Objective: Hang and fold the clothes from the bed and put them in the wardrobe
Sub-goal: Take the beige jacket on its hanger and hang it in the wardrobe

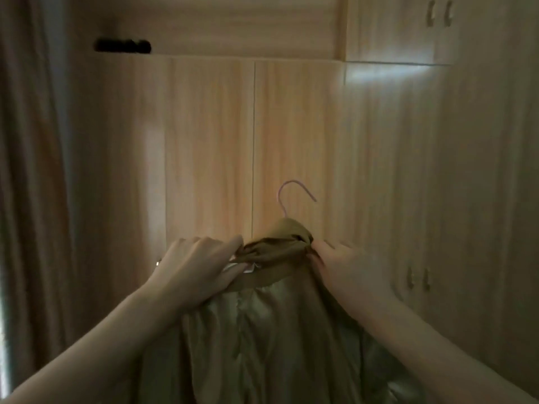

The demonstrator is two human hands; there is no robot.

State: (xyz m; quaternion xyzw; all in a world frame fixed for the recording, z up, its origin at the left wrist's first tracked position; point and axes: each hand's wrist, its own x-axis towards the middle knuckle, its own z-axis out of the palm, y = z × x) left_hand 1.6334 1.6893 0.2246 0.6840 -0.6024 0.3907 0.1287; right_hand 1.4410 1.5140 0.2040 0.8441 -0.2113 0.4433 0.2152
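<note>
The closed wardrobe (210, 147) stands straight ahead; with both hands occupied, opening it could let the olive garment (271, 330) slide off its bunched collar. The garment hangs in front of the wardrobe's doors on a pink hanger (287, 193). Left hand (195, 266) grips the collar's left side, right hand (347, 269) pinches the right, forearms raised.

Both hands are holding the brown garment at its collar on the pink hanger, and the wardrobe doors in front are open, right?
Not quite: the wardrobe doors are shut, as the head view shows. The rest holds: the left hand and right hand grip the brown garment at its collar, on the pink hanger.
</note>
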